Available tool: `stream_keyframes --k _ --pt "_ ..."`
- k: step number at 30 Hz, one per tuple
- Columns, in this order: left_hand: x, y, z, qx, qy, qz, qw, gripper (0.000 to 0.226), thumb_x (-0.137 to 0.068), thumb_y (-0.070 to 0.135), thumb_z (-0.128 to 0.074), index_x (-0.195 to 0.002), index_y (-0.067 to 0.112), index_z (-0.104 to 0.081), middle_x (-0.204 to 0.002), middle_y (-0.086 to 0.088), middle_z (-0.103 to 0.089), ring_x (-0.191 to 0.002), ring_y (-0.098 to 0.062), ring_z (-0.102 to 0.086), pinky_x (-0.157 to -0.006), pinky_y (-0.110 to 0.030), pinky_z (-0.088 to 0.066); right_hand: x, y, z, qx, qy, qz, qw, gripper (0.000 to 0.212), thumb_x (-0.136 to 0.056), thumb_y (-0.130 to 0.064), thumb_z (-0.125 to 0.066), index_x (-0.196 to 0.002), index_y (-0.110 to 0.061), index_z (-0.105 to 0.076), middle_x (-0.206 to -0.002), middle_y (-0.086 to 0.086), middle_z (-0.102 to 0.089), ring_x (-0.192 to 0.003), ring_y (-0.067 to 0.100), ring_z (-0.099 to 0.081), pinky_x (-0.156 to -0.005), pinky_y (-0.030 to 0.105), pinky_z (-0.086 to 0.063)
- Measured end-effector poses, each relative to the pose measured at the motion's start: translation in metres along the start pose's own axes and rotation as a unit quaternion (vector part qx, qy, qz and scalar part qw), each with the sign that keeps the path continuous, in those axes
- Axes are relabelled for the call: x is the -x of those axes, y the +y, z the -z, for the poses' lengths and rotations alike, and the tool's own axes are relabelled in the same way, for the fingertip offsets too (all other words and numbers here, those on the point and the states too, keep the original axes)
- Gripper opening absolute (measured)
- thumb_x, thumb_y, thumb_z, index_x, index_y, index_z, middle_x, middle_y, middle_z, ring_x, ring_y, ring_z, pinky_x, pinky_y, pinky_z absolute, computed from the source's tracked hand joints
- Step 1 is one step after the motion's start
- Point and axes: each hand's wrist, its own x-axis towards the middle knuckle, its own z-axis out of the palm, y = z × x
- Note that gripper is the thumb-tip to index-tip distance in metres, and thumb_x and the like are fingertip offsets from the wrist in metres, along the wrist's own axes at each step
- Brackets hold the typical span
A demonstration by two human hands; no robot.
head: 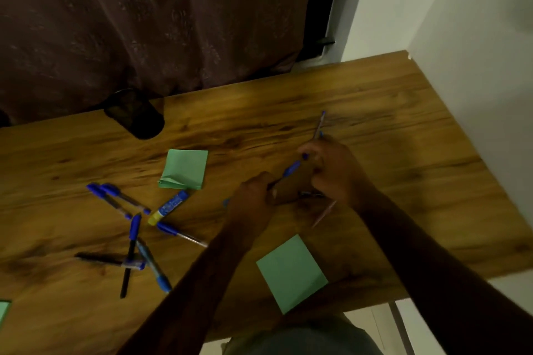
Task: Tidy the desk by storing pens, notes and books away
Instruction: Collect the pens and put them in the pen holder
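My left hand (253, 196) and my right hand (331, 170) meet over the middle of the wooden desk (403, 130). A blue-capped pen (291, 168) runs between them, my left hand shut on its lower end. My right hand is shut on a bundle of pens (320, 124) that stick out above and below the fist. Several loose blue pens (135, 228) and a blue-and-yellow glue stick (168, 207) lie scattered at the left. One green note pad (184, 168) lies left of my hands, another green pad (291, 271) near the front edge.
A black mesh pen holder (135, 114) stands at the desk's back edge, against a dark curtain (144, 23). A corner of green paper (3, 311) shows at the far left. A white wall (476, 66) borders the desk's right side.
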Motion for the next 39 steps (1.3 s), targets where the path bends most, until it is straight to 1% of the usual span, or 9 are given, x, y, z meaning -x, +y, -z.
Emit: stream_keyframes --k 4,7,11,15,20,25,30,33,39 --pt "-0.008 -0.005 0.005 0.064 0.018 0.063 0.996 0.009 -0.092 0.028 -0.061 -0.101 0.027 -0.064 -0.09 0.006 -0.067 -0.077 -0.009 -0.061 -0.064 -0.027 -0.049 -0.032 0.012 0.003 0.155 0.015 0.011 0.988 0.055 -0.079 -0.002 -0.061 -0.129 -0.024 -0.064 -0.142 0.004 -0.052 -0.134 0.03 -0.042 -0.097 0.042 -0.048" --pt "-0.012 -0.011 0.007 0.134 0.02 0.101 0.986 0.007 -0.09 0.027 -0.064 -0.096 0.027 -0.067 -0.086 0.006 -0.071 -0.079 -0.013 -0.068 -0.072 -0.039 -0.059 -0.049 0.015 -0.005 0.243 -0.007 0.036 0.969 0.048 -0.085 -0.007 -0.062 -0.129 -0.026 -0.064 -0.143 0.003 -0.053 -0.135 0.031 -0.042 -0.097 0.047 -0.05" --pt "-0.01 -0.012 0.009 0.219 0.03 0.128 0.967 0.01 -0.091 0.017 -0.064 -0.09 0.027 -0.066 -0.086 0.002 -0.074 -0.081 -0.014 -0.072 -0.078 -0.05 -0.059 -0.057 0.016 -0.013 0.238 -0.005 0.032 0.971 0.04 -0.089 -0.002 -0.057 -0.123 -0.022 -0.068 -0.139 0.006 -0.053 -0.136 0.032 -0.041 -0.095 0.048 -0.051" --pt "-0.013 -0.01 0.01 0.267 0.02 0.142 0.953 0.016 -0.094 0.012 -0.059 -0.09 0.028 -0.064 -0.09 0.0 -0.074 -0.086 -0.019 -0.072 -0.08 -0.046 -0.06 -0.061 0.017 -0.012 0.254 -0.014 0.072 0.965 0.041 -0.091 -0.003 -0.056 -0.124 -0.026 -0.067 -0.136 0.004 -0.055 -0.136 0.03 -0.038 -0.096 0.047 -0.05" --pt "-0.017 -0.011 0.01 0.343 0.013 0.15 0.927 0.021 -0.099 0.005 -0.046 -0.109 0.016 -0.062 -0.1 -0.002 -0.074 -0.094 -0.019 -0.072 -0.086 -0.04 -0.058 -0.054 0.001 -0.007 0.065 0.116 0.146 0.98 0.034 -0.092 -0.005 -0.059 -0.117 -0.025 -0.068 -0.116 0.002 -0.065 -0.111 0.026 -0.057 -0.086 0.039 -0.05" --pt "-0.021 -0.007 0.017 0.428 0.045 0.12 0.894 0.024 -0.101 0.005 -0.044 -0.108 0.018 -0.063 -0.114 -0.009 -0.069 -0.105 -0.024 -0.068 -0.093 -0.043 -0.055 -0.05 -0.032 -0.004 -0.198 0.149 0.065 0.967 0.031 -0.096 -0.014 -0.062 -0.126 -0.02 -0.067 -0.12 -0.001 -0.069 -0.109 0.013 -0.065 -0.095 0.035 -0.054" --pt "-0.023 0.001 0.027 0.482 0.034 0.105 0.869 0.025 -0.1 0.002 -0.045 -0.113 0.01 -0.065 -0.107 -0.007 -0.074 -0.099 -0.021 -0.071 -0.085 -0.035 -0.058 -0.04 -0.04 -0.007 -0.358 0.033 -0.011 0.933 0.027 -0.095 -0.006 -0.064 -0.115 -0.023 -0.069 -0.103 0.0 -0.075 -0.091 0.011 -0.072 -0.073 0.028 -0.058" --pt "-0.021 0.003 0.029 0.482 -0.018 0.098 0.87 0.026 -0.101 0.006 -0.044 -0.113 0.015 -0.066 -0.104 -0.004 -0.076 -0.097 -0.021 -0.073 -0.081 -0.037 -0.06 -0.033 -0.039 -0.018 -0.354 0.004 -0.03 0.935 0.028 -0.094 -0.003 -0.065 -0.12 -0.013 -0.068 -0.103 0.003 -0.075 -0.088 0.008 -0.072 -0.066 0.019 -0.055" --pt "-0.016 0.004 0.022 0.477 -0.044 0.112 0.87 0.024 -0.101 0.013 -0.05 -0.122 0.011 -0.061 -0.102 -0.012 -0.073 -0.088 -0.031 -0.073 -0.075 -0.045 -0.061 -0.024 -0.039 -0.021 -0.378 -0.032 -0.053 0.924 0.024 -0.088 -0.003 -0.073 -0.112 -0.007 -0.069 -0.095 0.006 -0.074 -0.075 0.009 -0.072 -0.057 0.023 -0.054"
